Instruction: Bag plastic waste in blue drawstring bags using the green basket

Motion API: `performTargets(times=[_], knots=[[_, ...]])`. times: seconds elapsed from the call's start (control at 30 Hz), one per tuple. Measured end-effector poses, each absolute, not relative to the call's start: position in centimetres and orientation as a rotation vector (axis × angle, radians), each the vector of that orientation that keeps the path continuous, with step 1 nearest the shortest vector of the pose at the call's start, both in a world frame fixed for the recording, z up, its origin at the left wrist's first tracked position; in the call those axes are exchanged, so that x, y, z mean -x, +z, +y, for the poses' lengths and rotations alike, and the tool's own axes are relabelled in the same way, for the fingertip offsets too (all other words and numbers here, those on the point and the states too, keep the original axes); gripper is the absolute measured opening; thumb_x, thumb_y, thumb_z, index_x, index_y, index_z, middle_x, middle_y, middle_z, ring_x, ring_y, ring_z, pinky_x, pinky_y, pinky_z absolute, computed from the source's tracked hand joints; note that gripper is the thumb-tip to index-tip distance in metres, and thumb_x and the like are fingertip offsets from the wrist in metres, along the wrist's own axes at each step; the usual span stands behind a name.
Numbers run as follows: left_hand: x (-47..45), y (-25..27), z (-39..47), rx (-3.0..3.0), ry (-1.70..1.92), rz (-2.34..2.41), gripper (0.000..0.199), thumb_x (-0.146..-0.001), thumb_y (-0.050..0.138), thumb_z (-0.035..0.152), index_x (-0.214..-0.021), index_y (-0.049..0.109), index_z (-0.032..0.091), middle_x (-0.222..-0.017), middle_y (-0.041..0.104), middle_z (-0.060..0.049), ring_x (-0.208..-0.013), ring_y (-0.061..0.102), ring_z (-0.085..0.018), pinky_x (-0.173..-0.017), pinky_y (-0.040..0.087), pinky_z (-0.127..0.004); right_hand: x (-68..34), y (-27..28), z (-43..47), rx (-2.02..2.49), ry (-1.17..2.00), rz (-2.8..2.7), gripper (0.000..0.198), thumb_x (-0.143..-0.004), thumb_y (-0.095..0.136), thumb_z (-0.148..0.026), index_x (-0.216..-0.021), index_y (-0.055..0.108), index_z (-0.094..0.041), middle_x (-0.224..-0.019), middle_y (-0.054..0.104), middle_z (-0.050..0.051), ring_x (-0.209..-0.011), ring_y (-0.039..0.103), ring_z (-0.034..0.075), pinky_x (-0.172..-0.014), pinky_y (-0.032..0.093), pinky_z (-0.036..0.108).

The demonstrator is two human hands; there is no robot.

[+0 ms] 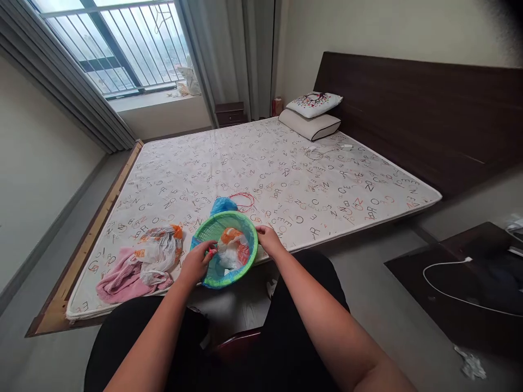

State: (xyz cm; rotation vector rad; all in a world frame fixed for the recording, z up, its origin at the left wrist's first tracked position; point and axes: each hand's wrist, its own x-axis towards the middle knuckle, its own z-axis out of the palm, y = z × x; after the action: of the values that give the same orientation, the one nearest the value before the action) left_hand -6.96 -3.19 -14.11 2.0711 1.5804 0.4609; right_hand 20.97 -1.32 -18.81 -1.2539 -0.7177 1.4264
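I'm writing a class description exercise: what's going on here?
A person's right hand holds a green basket by its rim at the near edge of a mattress. The left hand reaches over the basket's opposite side. Crumpled plastic lies inside; blue plastic bunches at the far rim. A pink cloth lies to the left.

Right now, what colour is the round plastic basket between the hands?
The round plastic basket is bright green, clearest in the head view.

A home bedroom, shown by the mattress [261,169], pillows [310,123] and headboard [417,114].
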Motion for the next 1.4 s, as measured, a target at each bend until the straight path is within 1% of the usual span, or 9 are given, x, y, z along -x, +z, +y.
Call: performTargets(times=[0.23, 0.5, 0.67, 0.8, 0.93, 1.07, 1.2, 1.3, 1.4], knots=[[5.5, -13.1, -2.9, -2.060, 0.477, 1.567, 0.042, -0.096, 0.049, 0.045, -0.124, 0.070, 0.021, -0.111, 0.076, -0.008, -0.106, 0.070, -0.027, -0.096, 0.052, -0.040, -21.9, -19.2, -1.6, 1.294, 1.361, -0.606, 0.020, -0.065, 0.079, -0.034, -0.074, 0.066, -0.021, -0.065, 0.063, -0.005, -0.061, 0.050, 0.011, -0.056, 0.037, 0.024], [5.4, -13.0, -2.2, -2.019, 0.507, 1.569, 0.040, -0.093, 0.053, 0.046, -0.123, 0.069, 0.024, -0.117, 0.077, -0.008, -0.110, 0.070, -0.028, -0.098, 0.052, -0.041, -22.6, -17.8, -1.4, 1.093, 1.429, -0.417, 0.037, -0.064, 0.082, -0.041, -0.083, 0.054, -0.025, -0.069, 0.062, -0.005, -0.064, 0.057, 0.014, -0.060, 0.047, 0.026], [5.7, -13.0, -2.0, -1.829, 0.778, 1.458, 0.051, -0.094, 0.052, 0.056, -0.127, 0.065, 0.019, -0.118, 0.075, -0.013, -0.112, 0.071, -0.029, -0.097, 0.054, -0.044, -23.9, -16.5, -2.4, 1.005, 1.478, -0.471, 0.048, -0.062, 0.088, -0.044, -0.095, 0.057, -0.025, -0.077, 0.067, -0.004, -0.068, 0.061, 0.014, -0.063, 0.050, 0.026], [6.0, -12.9, -1.8, -1.558, 1.002, 1.366, 0.069, -0.088, 0.055, 0.074, -0.128, 0.061, 0.018, -0.131, 0.070, -0.017, -0.117, 0.070, -0.030, -0.097, 0.056, -0.043, -25.0, -17.0, -3.2, 1.283, 1.416, -0.712, 0.057, -0.055, 0.091, -0.039, -0.099, 0.058, -0.025, -0.072, 0.066, -0.005, -0.061, 0.061, 0.016, -0.058, 0.047, 0.027], [6.6, -12.8, -2.1, -1.526, 0.976, 1.301, 0.079, -0.085, 0.057, 0.078, -0.135, 0.056, 0.018, -0.127, 0.074, -0.018, -0.119, 0.069, -0.031, -0.098, 0.055, -0.045, -26.1, -17.4, -3.8, 1.519, 1.282, -0.819, 0.048, -0.052, 0.087, -0.036, -0.087, 0.057, -0.024, -0.066, 0.064, -0.004, -0.060, 0.059, 0.018, -0.058, 0.043, 0.029], [7.1, -12.2, -2.9, -1.687, 0.819, 1.285, 0.069, -0.089, 0.061, 0.064, -0.143, 0.054, 0.021, -0.123, 0.077, -0.013, -0.116, 0.071, -0.030, -0.098, 0.055, -0.046, -26.7, -16.7, -4.4, 1.697, 1.018, -0.869, 0.045, -0.052, 0.085, -0.029, -0.079, 0.049, -0.027, -0.058, 0.051, -0.008, -0.061, 0.051, 0.018, -0.060, 0.031, 0.028], [7.0, -11.6, -3.9, -1.883, 0.699, 1.344, 0.061, -0.093, 0.058, 0.054, -0.146, 0.056, 0.024, -0.121, 0.078, -0.009, -0.121, 0.068, -0.031, -0.110, 0.046, -0.050, -26.0, -15.7, -5.2, 1.832, 0.592, -1.003, 0.036, -0.067, 0.079, -0.038, -0.090, 0.053, -0.029, -0.057, 0.047, -0.008, -0.059, 0.046, 0.021, -0.063, 0.023, 0.030], [6.3, -12.0, -4.7, -1.953, 0.624, 1.363, 0.058, -0.098, 0.052, 0.054, -0.148, 0.056, 0.026, -0.126, 0.077, -0.009, -0.124, 0.067, -0.032, -0.114, 0.041, -0.052, -25.0, -15.1, -5.4, 1.808, 0.503, -1.055, 0.026, -0.076, 0.069, -0.040, -0.095, 0.056, -0.029, -0.056, 0.046, -0.007, -0.059, 0.045, 0.021, -0.063, 0.025, 0.030], [5.6, -13.1, -5.2, -1.962, 0.577, 1.347, 0.059, -0.094, 0.058, 0.054, -0.147, 0.058, 0.026, -0.128, 0.075, -0.011, -0.122, 0.068, -0.034, -0.112, 0.043, -0.050, -23.8, -14.9, -5.4, 1.688, 0.618, -0.976, 0.026, -0.075, 0.069, -0.041, -0.095, 0.059, -0.028, -0.063, 0.049, -0.007, -0.062, 0.048, 0.019, -0.064, 0.034, 0.029]])
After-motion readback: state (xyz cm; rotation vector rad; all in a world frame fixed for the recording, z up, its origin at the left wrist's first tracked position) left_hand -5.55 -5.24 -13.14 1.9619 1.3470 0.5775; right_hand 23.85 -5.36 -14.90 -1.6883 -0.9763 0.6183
